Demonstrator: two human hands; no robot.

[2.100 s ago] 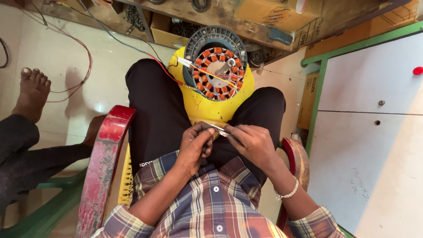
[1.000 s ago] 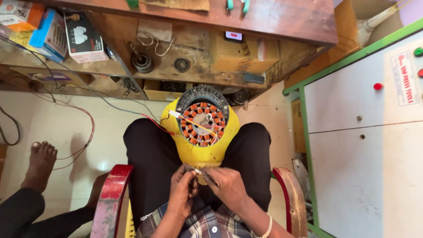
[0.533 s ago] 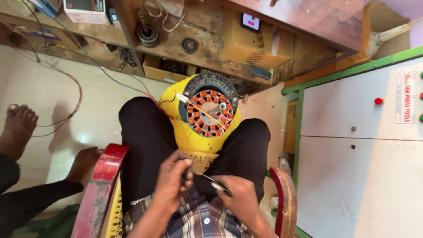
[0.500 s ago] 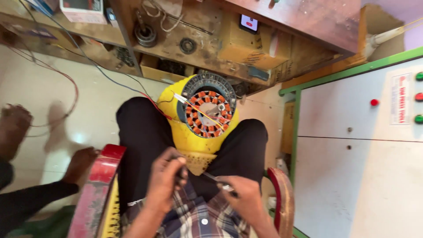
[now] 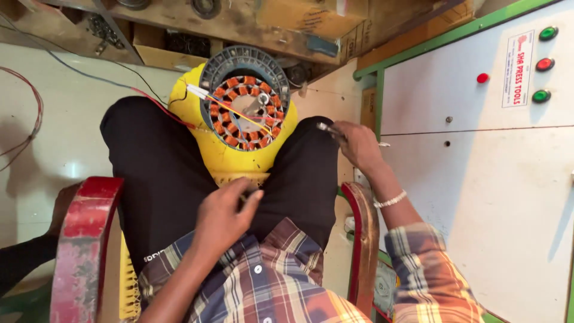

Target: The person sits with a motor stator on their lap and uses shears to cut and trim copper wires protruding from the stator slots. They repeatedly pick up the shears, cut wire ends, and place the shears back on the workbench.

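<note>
- Yellow motor housing (image 5: 224, 157): stands between the seated person's knees, open face turned up toward the camera. It lies just ahead of the left hand and to the left of the right hand; the left hand is the nearer of the two.
- Stator (image 5: 244, 103): seated in the housing's round opening, a dark ribbed ring around a circle of copper-orange coils. Thin red, yellow and white leads cross its face on a slant from upper left to lower right.
- Left hand (image 5: 224, 216): rests in the lap, just below the housing's lower rim, fingers loosely curled. Whether it holds anything cannot be told.
- Right hand (image 5: 357, 145): raised out past the right knee, near the white cabinet (image 5: 478, 179), fingers closed round a thin metal tool.
- Thin metal tool (image 5: 330, 129): long axis runs roughly level, its near tip pointing left toward the housing; it is apart from the stator, not touching it. Its type cannot be told.
</note>
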